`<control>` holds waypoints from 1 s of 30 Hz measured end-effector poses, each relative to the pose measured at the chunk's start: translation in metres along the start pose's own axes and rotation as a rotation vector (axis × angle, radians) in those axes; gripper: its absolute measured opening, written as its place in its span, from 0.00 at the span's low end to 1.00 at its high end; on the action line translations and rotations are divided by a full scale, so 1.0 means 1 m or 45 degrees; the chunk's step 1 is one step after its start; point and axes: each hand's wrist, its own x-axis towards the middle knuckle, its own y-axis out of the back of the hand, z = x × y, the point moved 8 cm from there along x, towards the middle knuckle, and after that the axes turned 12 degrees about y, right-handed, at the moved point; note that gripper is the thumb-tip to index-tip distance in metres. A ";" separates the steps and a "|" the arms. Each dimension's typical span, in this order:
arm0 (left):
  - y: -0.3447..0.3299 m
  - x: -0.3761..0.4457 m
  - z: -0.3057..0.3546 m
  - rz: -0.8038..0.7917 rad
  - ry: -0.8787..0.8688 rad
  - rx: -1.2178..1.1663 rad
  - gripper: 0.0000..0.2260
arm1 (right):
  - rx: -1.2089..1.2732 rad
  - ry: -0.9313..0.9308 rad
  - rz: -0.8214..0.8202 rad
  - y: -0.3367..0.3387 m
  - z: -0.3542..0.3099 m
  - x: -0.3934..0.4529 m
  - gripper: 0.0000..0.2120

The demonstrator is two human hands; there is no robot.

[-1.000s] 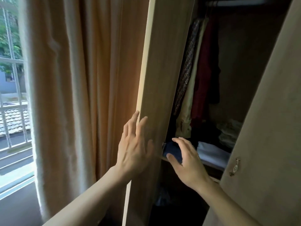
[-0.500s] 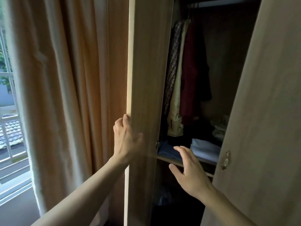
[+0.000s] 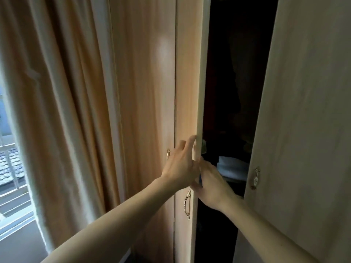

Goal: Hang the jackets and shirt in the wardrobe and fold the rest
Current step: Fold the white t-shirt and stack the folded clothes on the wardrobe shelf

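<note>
With the left hand (image 3: 180, 164) flat-fingered on the wardrobe's left door (image 3: 187, 88) and the right hand (image 3: 212, 185) relaxed at its edge, holding nothing, the person should keep fingers clear of the closing gap

Pale wooden wardrobe left door (image 3: 187, 92) stands mid-frame, nearly edge-on, with a gap to its right. Pale wooden wardrobe right door (image 3: 307, 120) sits right of the gap, swung out toward the near side. Folded light blue cloth stack (image 3: 232, 166) lies on a shelf inside, far behind the gap. Peach pleated curtain (image 3: 76, 101) hangs left of the left door; barred window (image 3: 9, 168) at far left. Left hand (image 3: 180, 166) on the left door's front near its edge; right hand (image 3: 212, 185) just right of it, touching, at the door edge. Curved brass handle (image 3: 187, 205) on the left door below the hands.
</note>
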 end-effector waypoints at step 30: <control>-0.208 0.151 0.055 0.196 -0.713 0.263 0.53 | -0.572 -0.435 0.112 0.064 0.206 0.006 0.31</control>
